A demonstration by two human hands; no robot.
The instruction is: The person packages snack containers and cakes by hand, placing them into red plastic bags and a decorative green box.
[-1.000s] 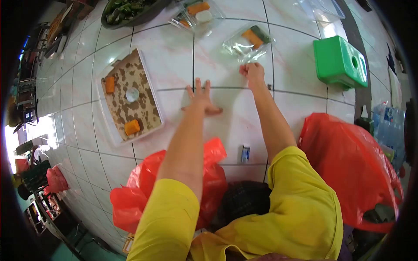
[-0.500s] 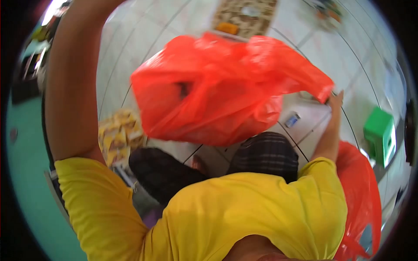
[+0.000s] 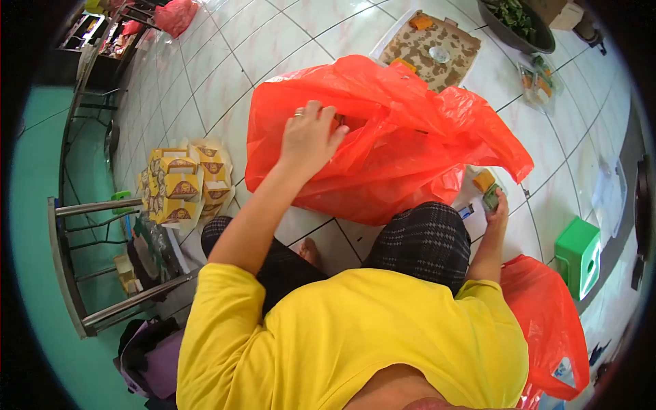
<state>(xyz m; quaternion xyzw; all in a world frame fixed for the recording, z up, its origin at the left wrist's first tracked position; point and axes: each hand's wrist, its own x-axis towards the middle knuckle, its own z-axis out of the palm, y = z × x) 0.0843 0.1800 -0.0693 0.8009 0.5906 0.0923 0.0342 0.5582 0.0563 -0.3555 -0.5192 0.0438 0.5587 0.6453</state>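
A large red plastic bag lies in front of my knees, partly open; its contents are mostly hidden. My left hand, with a ring, is over the bag's left side at its opening, fingers apart and bent. To the right of the bag, my right hand has its fingers closed round a small green packet. An orange-yellow piece sits just above that packet. Close by on the tiles is a small blue and white item.
Yellow boxes are stacked at left, near a metal rack. A patterned board with orange pieces lies beyond the bag, beside a bowl of leaves. A green stool and another red bag are at right.
My left arm has come down from its raised position, bringing the hand over the bag. My right hand has moved from near the bag's right tip down to the green packet.
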